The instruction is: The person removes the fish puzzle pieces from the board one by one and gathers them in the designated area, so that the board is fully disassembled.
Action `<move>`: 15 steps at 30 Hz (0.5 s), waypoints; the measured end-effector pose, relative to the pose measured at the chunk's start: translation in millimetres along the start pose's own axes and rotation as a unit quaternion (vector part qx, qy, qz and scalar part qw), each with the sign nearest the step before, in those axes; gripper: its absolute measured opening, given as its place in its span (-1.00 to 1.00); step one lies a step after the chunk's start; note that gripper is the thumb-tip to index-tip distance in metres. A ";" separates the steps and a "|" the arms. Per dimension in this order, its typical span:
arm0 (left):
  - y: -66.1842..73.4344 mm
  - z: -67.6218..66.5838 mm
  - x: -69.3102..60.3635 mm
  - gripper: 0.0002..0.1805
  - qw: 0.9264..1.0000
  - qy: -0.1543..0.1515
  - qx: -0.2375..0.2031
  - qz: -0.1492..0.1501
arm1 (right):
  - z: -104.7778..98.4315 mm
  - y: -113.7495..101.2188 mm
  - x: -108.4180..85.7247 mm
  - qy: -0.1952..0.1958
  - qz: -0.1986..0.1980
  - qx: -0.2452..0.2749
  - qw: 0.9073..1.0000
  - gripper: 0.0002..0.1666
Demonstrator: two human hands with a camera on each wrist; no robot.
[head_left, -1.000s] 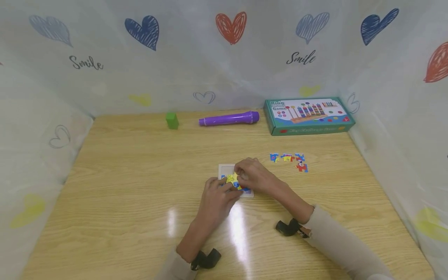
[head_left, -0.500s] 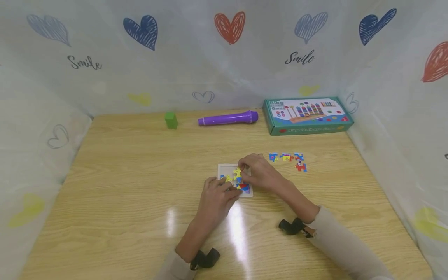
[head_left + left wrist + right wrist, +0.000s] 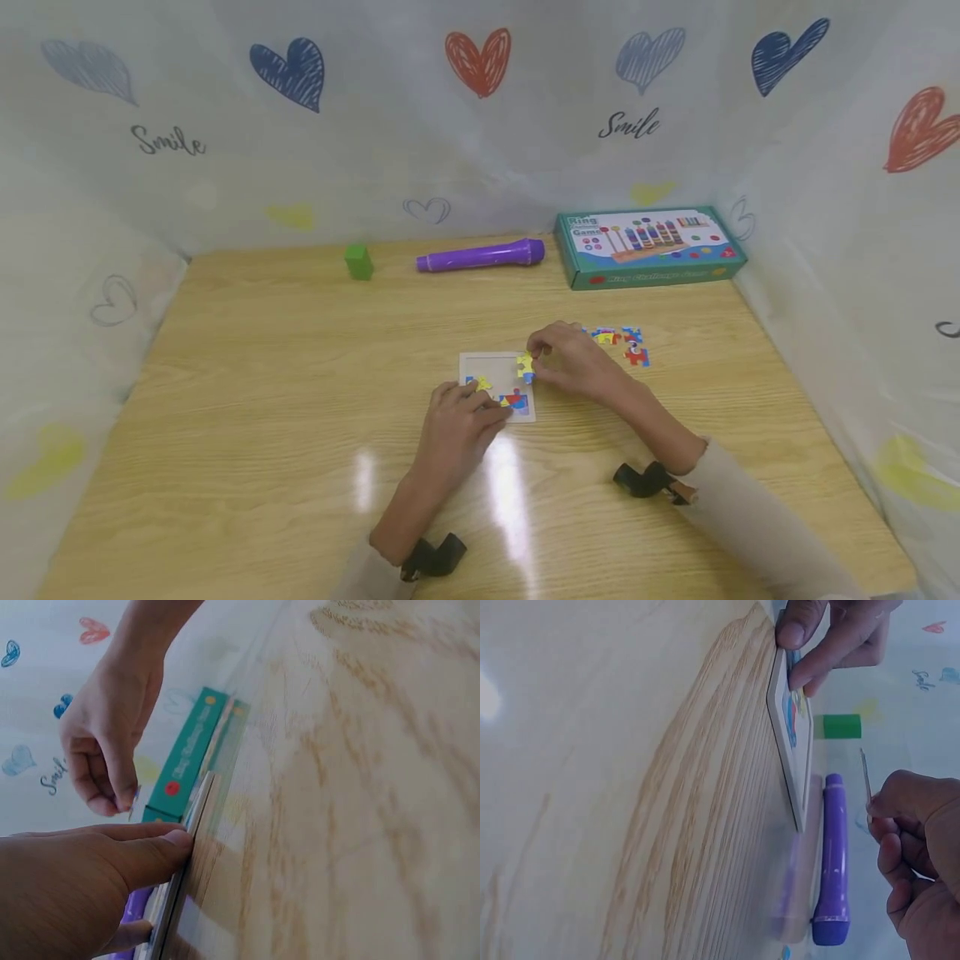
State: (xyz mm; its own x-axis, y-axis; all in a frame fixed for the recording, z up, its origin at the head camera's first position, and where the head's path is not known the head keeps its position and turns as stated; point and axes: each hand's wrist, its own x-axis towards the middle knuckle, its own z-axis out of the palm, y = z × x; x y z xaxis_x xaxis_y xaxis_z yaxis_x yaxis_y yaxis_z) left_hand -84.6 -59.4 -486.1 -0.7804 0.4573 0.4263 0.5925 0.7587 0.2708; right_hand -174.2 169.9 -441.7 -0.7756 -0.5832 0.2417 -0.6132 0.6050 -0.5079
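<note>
Above the tray [image 3: 495,371], pinching a piece [image 3: 523,366] with right hand [image 3: 576,360]; resting left hand [image 3: 457,427], unclenched, on the tray.

right hand [image 3: 581,365] — farther right | yellow-blue puzzle piece [image 3: 524,367] — carried toward right rim of tray [image 3: 491,369]

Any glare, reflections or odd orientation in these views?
Head: strong glare on the table below the puzzle tray, fainter streak leftward; left wrist: scene turned sideways, green box reflected in the table; right wrist: also sideways, bright glare at left edge, purple tube mirrored.
</note>
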 end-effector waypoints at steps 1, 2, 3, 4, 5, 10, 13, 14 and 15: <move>0.2 -0.5 0.0 -0.87 1.000 0.000 -0.001 -0.001 | -1.5 1.0 -1.0 0.001 0.001 0.002 1.000 -0.83; 0.3 -0.8 -0.1 -0.87 1.000 -0.001 -0.003 -0.002 | -3.1 1.9 -2.1 0.001 0.002 0.004 1.000 -0.84; 0.4 -0.9 -0.2 -0.87 1.000 -0.002 -0.002 -0.002 | -4.5 2.9 -3.2 0.001 0.004 0.006 1.000 -0.84; 0.4 -1.0 -0.3 -0.87 1.000 -0.002 -0.001 -0.002 | -5.9 3.8 -4.0 0.001 0.007 0.007 1.000 -0.84; 0.4 -0.9 -0.4 -0.88 1.000 -0.002 -0.001 -0.003 | -7.6 4.4 -5.0 0.001 0.010 0.007 1.000 -0.84; -0.1 0.3 -0.8 -0.88 1.000 0.003 -0.001 -0.001 | -14.9 6.9 -9.6 0.004 0.018 0.005 1.000 -0.84; -0.3 0.9 -0.8 -0.88 1.000 0.006 -0.003 0.000 | -18.1 9.4 -12.5 0.009 0.019 0.002 1.000 -0.84; -0.3 1.0 -0.7 -0.88 1.000 0.007 -0.003 0.000 | -19.0 10.3 -13.5 0.011 0.020 0.002 1.000 -0.83; -0.4 1.1 -0.6 -0.88 1.000 0.007 -0.004 0.000 | -20.0 11.0 -14.5 0.012 0.021 0.001 1.000 -0.83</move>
State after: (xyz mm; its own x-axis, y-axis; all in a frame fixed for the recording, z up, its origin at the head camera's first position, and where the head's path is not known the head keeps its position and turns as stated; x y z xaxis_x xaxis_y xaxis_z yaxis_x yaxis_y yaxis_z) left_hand -84.6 -59.5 -487.5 -0.7781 0.4503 0.4380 0.5936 0.7552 0.2780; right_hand -172.7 195.8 -434.3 -0.8044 -0.5438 0.2392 -0.5789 0.6275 -0.5206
